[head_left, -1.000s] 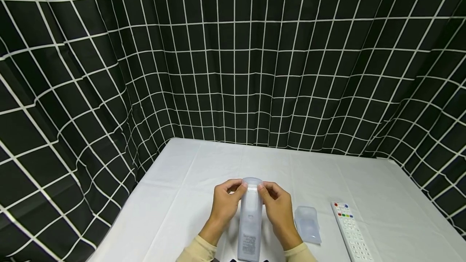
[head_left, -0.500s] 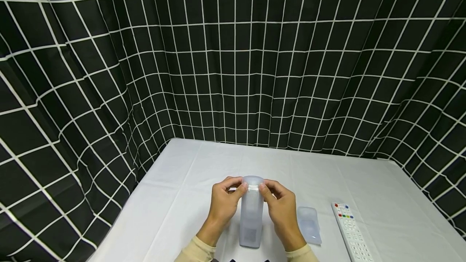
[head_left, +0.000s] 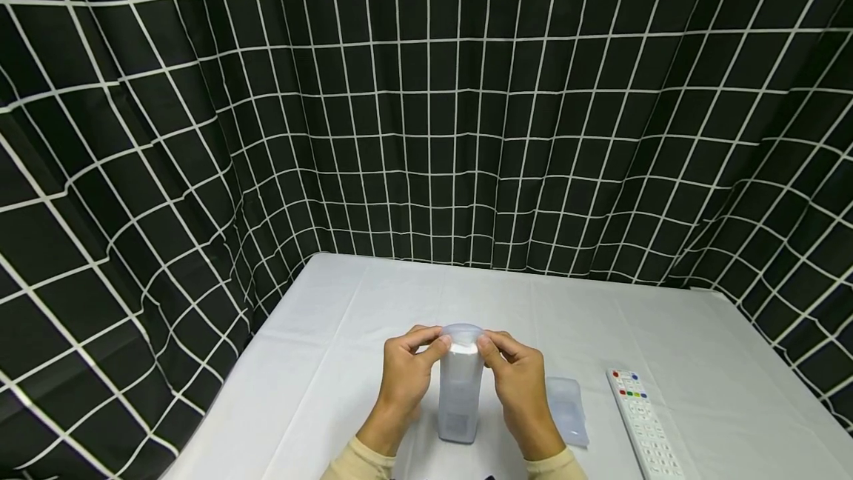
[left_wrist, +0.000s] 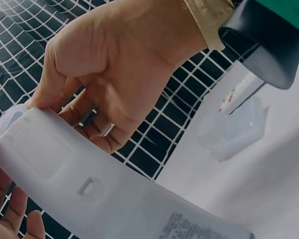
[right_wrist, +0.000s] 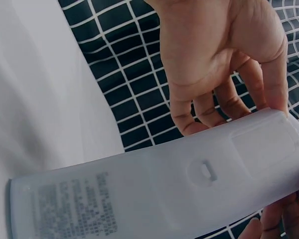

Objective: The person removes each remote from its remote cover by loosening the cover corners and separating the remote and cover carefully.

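Note:
A remote control in a translucent silicone cover (head_left: 460, 402) stands steeply, its lower end at the tabletop, back side towards me. Printed text and a small latch mark show through the cover in both wrist views. My left hand (head_left: 406, 375) pinches the cover's upper left edge, thumb on the near side, fingers behind. Opposite it, my right hand (head_left: 523, 384) pinches the upper right edge the same way. At the top, a rounded lip of the cover (head_left: 462, 330) rises between the two hands. Part of the fingers is hidden behind the cover.
Just right of my right hand lies a smaller translucent silicone piece (head_left: 568, 410), partly hidden by that hand. Farther right is a white remote control (head_left: 643, 424) with coloured buttons. A white cloth covers the table (head_left: 333, 339); a black gridded curtain (head_left: 426, 132) hangs behind.
The covered remote has tipped more upright, its lower end swinging away from me. Both hands keep their pinch at the top and have spread slightly apart.

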`<state>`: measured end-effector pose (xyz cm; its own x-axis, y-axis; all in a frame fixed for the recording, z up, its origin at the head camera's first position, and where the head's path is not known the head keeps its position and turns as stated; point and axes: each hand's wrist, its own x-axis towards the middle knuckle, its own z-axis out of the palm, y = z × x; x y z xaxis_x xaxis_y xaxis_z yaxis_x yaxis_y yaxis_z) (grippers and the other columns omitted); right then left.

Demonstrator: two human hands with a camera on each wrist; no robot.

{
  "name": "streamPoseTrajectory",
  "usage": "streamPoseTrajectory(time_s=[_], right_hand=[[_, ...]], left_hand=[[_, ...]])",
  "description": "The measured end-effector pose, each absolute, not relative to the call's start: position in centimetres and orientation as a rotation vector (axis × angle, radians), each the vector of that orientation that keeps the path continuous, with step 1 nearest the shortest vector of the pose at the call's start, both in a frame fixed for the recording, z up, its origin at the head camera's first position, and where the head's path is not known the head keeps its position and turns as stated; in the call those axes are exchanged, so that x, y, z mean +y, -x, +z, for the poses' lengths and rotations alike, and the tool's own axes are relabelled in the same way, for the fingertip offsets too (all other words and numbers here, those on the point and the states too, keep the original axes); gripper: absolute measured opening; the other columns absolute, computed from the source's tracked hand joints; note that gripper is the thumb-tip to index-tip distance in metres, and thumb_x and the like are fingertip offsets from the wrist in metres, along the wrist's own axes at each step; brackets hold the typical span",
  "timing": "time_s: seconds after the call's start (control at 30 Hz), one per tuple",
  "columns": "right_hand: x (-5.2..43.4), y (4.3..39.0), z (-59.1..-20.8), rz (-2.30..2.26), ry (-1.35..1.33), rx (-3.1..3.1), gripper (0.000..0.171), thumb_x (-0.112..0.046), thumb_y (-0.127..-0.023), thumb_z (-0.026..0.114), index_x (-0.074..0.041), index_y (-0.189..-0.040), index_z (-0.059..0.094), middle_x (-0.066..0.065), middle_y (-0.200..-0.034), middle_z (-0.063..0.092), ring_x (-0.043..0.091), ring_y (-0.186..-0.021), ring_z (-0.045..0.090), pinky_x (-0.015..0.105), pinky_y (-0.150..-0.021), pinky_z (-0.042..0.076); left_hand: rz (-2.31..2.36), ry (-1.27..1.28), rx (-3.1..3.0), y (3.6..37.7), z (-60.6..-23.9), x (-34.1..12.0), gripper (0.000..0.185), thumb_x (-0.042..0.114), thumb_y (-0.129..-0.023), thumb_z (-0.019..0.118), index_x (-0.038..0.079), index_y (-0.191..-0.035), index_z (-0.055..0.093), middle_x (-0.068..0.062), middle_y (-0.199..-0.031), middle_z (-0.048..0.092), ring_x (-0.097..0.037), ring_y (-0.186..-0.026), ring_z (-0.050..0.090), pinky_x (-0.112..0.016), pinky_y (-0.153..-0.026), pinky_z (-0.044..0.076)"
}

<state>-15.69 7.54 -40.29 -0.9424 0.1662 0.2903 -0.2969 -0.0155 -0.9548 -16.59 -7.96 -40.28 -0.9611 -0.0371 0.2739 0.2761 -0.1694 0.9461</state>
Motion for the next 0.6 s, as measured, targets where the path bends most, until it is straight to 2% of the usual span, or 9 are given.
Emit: streamPoseTrajectory(time_s=[0.37,0.5,0.6], right_hand=[[7.7,16.3,-40.2,2.262,0.024,-1.909,0.02,-0.004,-0.095,0.06,0.015,-0.098,0.066,0.009,-0.083,0.065,0.018,-0.076,0.057,0.028,-0.07,0.05],[7.5,16.6,-40.3,2.401,0.062,-1.831,0.02,-0.005,-0.096,0.058,0.013,-0.093,0.066,0.007,-0.082,0.059,0.016,-0.073,0.054,0.026,-0.066,0.049],[7.4,16.8,-40.4,2.467,0.094,-1.816,0.02,-0.009,-0.096,0.06,0.011,-0.095,0.066,0.007,-0.085,0.058,0.015,-0.073,0.054,0.025,-0.065,0.048]], left_hand=[[-2.262,0.217,-1.871,16.3,-40.3,-7.7,0.014,0.006,-0.086,0.071,-0.005,-0.095,0.073,-0.011,-0.088,0.067,-0.024,-0.096,0.056,-0.038,-0.091,0.038],[-2.272,0.238,-1.869,16.1,-40.3,-7.6,0.015,0.006,-0.086,0.071,-0.005,-0.096,0.072,-0.012,-0.09,0.067,-0.025,-0.097,0.056,-0.039,-0.092,0.038],[-2.265,0.236,-1.871,16.0,-40.3,-7.6,0.016,0.007,-0.086,0.071,-0.005,-0.095,0.072,-0.012,-0.089,0.067,-0.025,-0.096,0.056,-0.039,-0.092,0.037]])
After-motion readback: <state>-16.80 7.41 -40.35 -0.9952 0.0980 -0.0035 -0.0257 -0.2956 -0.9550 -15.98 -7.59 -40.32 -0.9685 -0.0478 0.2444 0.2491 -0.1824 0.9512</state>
